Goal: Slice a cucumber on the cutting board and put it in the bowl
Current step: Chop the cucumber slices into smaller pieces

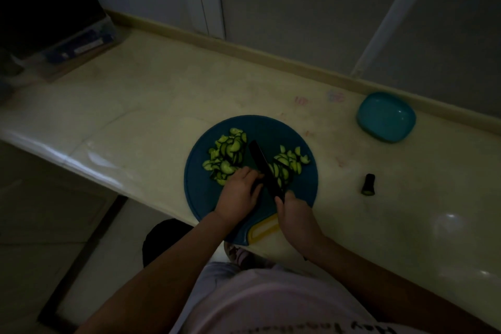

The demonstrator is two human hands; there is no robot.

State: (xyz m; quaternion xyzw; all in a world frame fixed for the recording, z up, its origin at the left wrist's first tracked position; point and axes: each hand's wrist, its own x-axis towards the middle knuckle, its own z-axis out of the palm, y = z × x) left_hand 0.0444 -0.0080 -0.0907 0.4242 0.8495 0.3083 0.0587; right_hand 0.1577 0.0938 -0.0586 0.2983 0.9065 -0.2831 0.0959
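Your right grip (292,211) clasps the black knife (260,165) amid green cucumber slices (226,156) on the round blue cutting board (202,198). Your left grip (238,194) curls alongside, probably guarding fingertips, contents unseen. The teal plastic bowl (385,115) stands apart.

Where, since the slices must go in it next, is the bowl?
In the head view the teal bowl sits on the counter at the far right, to the right of the cutting board and beyond the cucumber stub.

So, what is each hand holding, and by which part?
The right hand grips the knife by its handle. The left hand is beside the knife; whether it holds anything cannot be told.
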